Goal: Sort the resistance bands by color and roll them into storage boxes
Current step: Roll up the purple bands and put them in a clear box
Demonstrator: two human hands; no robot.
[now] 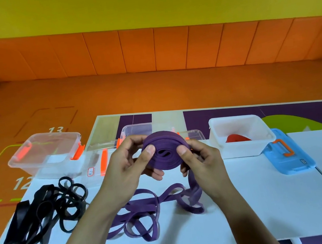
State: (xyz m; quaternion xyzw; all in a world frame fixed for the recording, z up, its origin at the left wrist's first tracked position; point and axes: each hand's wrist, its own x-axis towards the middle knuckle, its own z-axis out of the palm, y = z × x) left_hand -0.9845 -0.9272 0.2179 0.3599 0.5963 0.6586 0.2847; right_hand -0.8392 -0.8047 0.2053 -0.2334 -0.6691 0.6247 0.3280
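Note:
Both hands hold a coiled purple band roll [164, 146] above the white table [260, 201]. My left hand [129, 163] grips its left side with the thumb on the coil face. My right hand [199, 158] pinches its right side, and a loose tail hangs down from there. More purple bands [146, 215] lie tangled on the table below. A heap of black bands [44, 212] lies at the left. Behind the roll stands a clear box [136, 128], partly hidden. A white box [239, 129] at the right holds a red band [238, 138].
Another clear box with orange latches [44, 152] stands at the table's far left corner, a clear lid [97, 161] beside it. A blue lid with an orange handle [286, 151] lies right of the white box. Orange floor surrounds the table.

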